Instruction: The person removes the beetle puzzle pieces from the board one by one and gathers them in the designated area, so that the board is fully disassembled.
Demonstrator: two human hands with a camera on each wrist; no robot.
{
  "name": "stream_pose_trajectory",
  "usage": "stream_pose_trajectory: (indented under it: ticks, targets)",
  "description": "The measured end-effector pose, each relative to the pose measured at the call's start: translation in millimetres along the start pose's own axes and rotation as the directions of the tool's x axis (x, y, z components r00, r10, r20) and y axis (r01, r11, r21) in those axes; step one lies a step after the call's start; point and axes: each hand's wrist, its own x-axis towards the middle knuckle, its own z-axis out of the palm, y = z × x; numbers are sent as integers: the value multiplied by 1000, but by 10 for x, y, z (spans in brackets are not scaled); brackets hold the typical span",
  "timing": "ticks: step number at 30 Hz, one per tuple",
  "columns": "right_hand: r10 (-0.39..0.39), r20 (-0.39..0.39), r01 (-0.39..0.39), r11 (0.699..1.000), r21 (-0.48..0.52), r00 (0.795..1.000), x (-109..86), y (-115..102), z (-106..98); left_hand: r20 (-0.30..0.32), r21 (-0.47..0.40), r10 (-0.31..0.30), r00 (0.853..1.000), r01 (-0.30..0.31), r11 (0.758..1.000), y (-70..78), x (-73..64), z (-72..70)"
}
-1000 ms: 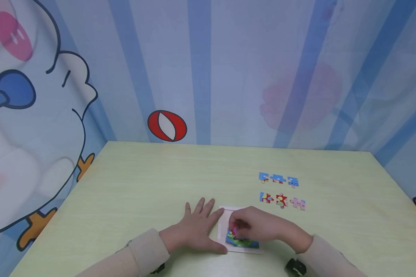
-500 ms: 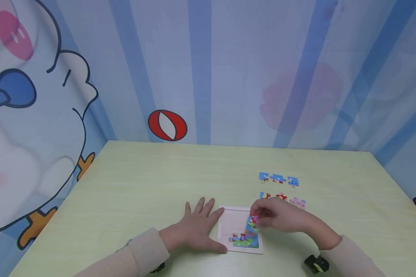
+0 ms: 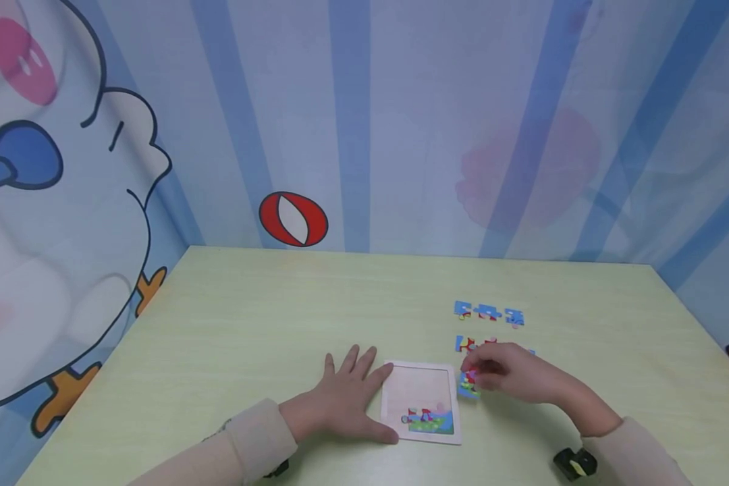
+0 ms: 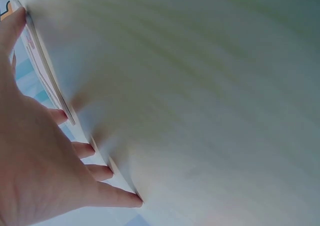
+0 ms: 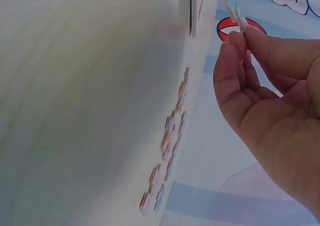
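A square puzzle tray [image 3: 416, 386] with a pale rim lies on the table, a few joined pieces [image 3: 433, 422] in its lower right part. My left hand [image 3: 345, 403] rests with spread fingers at the tray's left side, thumb and forefinger touching its rim. Just off the tray's right edge, my right hand [image 3: 519, 374] pinches a colourful puzzle piece [image 3: 468, 388] between thumb and fingers. The right wrist view shows this puzzle piece [image 5: 238, 17] nearly edge-on, held above the table.
Behind the right hand lie two rows of loose puzzle pieces: a blue far row [image 3: 488, 312] and a red-and-blue near row [image 3: 466, 343], partly hidden by that hand. A patterned cloth [image 3: 401, 135] hangs behind the table [image 3: 267, 304].
My right hand has lifted the piece from the tray's lower left area and carried it rightward past the rim, uncovering the joined pieces. The left hand has stayed put.
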Motion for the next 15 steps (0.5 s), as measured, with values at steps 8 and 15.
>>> stream_pose_trajectory:
  ticks: [8,15]
  targets:
    - [29,7,-29,998,-50,1000,5,72,-14,-1,-7,5,1000,-5,1000,7,-9,-12]
    - [63,7,-61,986,-154,998,42,110,22,-6,-4,6,1000,-6,1000,-4,0,3]
